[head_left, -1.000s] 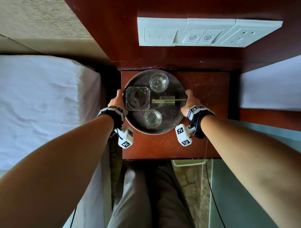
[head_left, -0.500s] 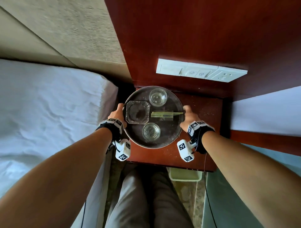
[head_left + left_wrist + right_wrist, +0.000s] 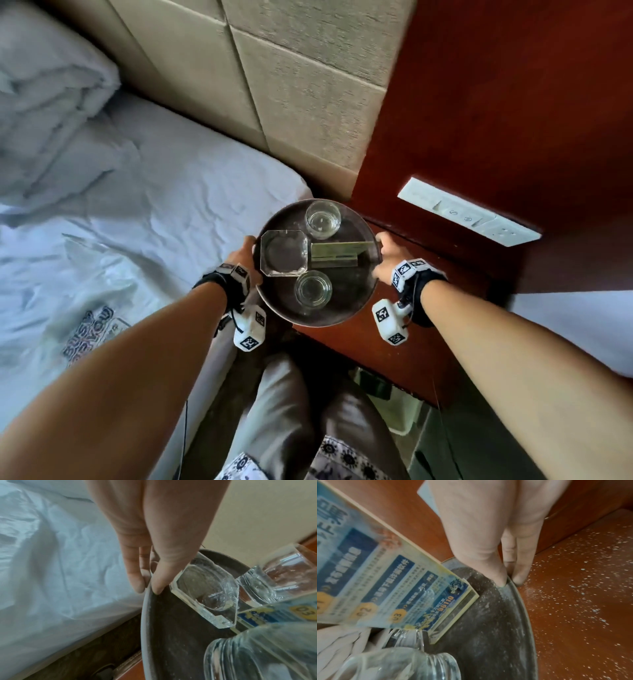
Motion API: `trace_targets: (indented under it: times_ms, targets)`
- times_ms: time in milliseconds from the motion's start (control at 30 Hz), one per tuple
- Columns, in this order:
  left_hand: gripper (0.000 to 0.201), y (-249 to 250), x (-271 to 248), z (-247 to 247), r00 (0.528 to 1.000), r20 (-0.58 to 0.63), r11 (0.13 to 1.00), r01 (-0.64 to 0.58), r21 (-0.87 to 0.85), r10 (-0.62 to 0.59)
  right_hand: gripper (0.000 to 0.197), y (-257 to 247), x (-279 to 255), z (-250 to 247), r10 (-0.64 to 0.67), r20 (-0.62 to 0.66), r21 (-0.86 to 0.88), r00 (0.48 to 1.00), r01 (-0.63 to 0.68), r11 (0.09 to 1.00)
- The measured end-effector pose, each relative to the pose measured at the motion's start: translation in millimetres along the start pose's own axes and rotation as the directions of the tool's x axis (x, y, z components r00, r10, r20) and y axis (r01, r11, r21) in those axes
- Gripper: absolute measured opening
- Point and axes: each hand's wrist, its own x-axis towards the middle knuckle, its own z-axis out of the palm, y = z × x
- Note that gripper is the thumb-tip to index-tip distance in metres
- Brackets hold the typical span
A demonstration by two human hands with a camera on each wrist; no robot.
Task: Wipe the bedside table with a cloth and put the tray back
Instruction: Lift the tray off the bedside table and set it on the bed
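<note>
Speckled bedside table [image 3: 573,601] – right-wrist view only – beside tray [image 3: 513,615].

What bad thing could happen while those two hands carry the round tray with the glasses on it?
The glasses and the ashtray stand loose on the tray, so a tilt might send them sliding off. Each hand, left and right, holds only the thin rim in a fingertip grip, which could slip. The upright card looks easy to topple. The bedside table is covered in white specks that the tray bottom could pick up.
</note>
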Motion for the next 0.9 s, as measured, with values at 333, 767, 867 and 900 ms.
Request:
trace_targets:
  times_ms: [333, 767, 867, 900]
  targets:
    - [0.078, -122.1, -48.1, -37.1, 0.977, -0.065, 0.949, 0.179, -0.258, -0.202, 0.054, -133.1, -9.9, 32.2, -0.214, 0.114, -0.208, 0.970, 0.234, 0.950]
    - [0.070, -320.9, -113.0, -80.1, 0.914, -0.093, 0.842, 0.321, -0.434, -0.396, 0.045, -319.0, -43.4, 157.8, -0.382, 0.248, -0.332, 0.890, 0.448, 0.830]
    - [0.078, -365.2, -123.5, -75.9, 0.894, -0.099, 0.813, 0.346, -0.469, -0.438, 0.047, -353.1, -47.4, 197.7, -0.396, 0.290, -0.333, 0.871, 0.480, 0.812]
    - [0.078, -377.9, -125.9, -73.1, 0.887, -0.090, 0.799, 0.360, -0.481, -0.454, 0.048, -363.3, -48.8, 210.1, -0.396, 0.308, -0.342, 0.865, 0.489, 0.802]
